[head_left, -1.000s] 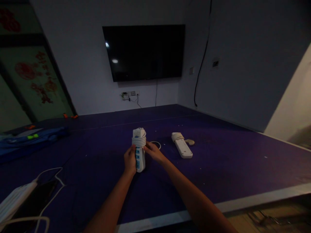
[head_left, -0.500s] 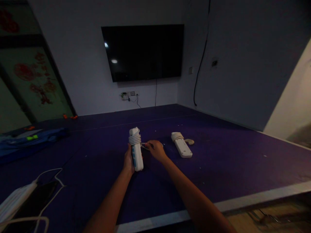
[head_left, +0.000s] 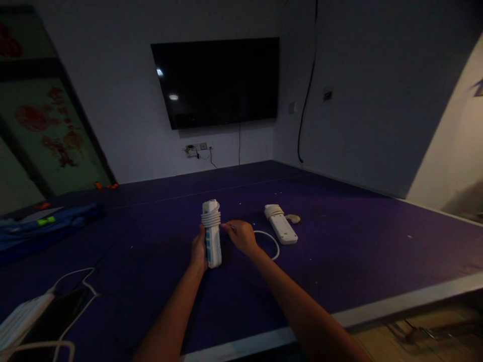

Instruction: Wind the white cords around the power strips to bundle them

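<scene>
Cable [head_left: 277, 246] has moved most since half a second ago: its loose loop, then small and mostly hidden behind the right hand [head_left: 242, 235], now sweeps out to the right and bends back toward the near side, past the right wrist. Compared with one second ago, the white power strip [head_left: 215, 249] has also been rolled, so its blue sockets face left rather than up at the wearer. It is at the centre of the purple surface [head_left: 241, 296], its far end angled slightly upward. The left hand [head_left: 198, 250] grasps the strip along its left side, thumb near the cable wraps [head_left: 211, 218] that ring the far end. The right hand is just right of those wraps, apart from the strip, its thumb and finger apparently pinching the cable; the exact contact is too dark to make out. With the wraps around the strip and a length hanging free, the cord looks only partly wound, and the slack seems to be passing through the right hand. Near the loop, to the right, lies a second power strip [head_left: 285, 230], untouched, with its own cord wrapped round its far end and a pale plug [head_left: 293, 218] just beside it
</scene>
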The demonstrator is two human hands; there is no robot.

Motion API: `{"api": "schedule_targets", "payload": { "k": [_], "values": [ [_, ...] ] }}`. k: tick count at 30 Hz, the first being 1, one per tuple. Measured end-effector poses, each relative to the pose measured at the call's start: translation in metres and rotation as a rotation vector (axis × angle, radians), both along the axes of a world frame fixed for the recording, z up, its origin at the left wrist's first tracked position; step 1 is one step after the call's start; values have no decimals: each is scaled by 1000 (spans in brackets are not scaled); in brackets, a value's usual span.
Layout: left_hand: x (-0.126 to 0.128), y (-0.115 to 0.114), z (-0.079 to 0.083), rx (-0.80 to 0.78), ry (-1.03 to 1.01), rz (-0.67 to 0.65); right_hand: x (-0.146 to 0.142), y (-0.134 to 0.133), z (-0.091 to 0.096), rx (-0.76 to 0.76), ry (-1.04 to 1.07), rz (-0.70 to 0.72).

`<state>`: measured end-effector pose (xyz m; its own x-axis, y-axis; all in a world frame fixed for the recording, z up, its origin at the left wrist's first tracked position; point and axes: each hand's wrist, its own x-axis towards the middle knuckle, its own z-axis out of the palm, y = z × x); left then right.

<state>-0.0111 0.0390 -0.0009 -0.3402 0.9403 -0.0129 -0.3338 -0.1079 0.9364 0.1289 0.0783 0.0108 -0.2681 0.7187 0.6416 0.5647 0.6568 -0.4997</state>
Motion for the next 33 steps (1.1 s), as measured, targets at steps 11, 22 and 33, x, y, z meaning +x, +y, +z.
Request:
{"api": "schedule_targets", "payload": {
  "k": [11, 22, 33],
  "values": [
    [-12, 4, -3, 87, 280, 127, 0, 9, -6, -160, 227, 98],
    [-14, 5, -2, 126, 445, 269, 3, 5, 0, -102, -182, -146],
    [-34, 6, -2, 97, 646, 538, 11, 2, 9, -70, -452, -69]
  ]
}}
